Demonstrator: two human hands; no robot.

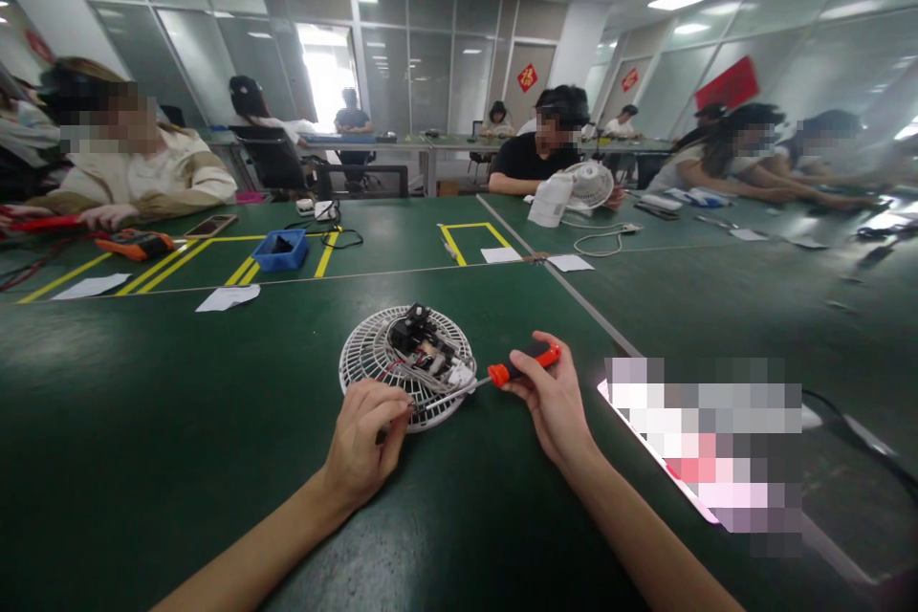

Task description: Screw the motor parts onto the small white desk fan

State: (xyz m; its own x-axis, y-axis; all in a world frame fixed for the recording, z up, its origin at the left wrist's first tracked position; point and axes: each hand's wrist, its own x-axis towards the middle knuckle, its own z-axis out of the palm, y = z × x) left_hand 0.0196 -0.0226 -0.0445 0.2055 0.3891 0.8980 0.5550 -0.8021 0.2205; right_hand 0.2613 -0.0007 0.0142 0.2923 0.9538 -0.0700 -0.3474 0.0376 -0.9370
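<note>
A screwdriver (523,363) with an orange and black handle is held in my right hand (549,392), its shaft pointing left. My left hand (369,430) has thumb and fingers pinched together at the screwdriver's tip; whatever sits between them is too small to make out. Beneath the tip lies a round white fan grille (362,354) on the green table. On the grille rests a black motor assembly (414,327) with exposed wires and a white connector piece (461,375). My left fingers cover the grille's near-left edge.
A pixelated bright screen (656,449) lies at the right. Farther back are a blue bin (279,251), paper slips (228,297), an orange multimeter (136,245) and a phone (210,226). Across the table, a person (535,153) handles a white fan (589,184). Others sit left and right.
</note>
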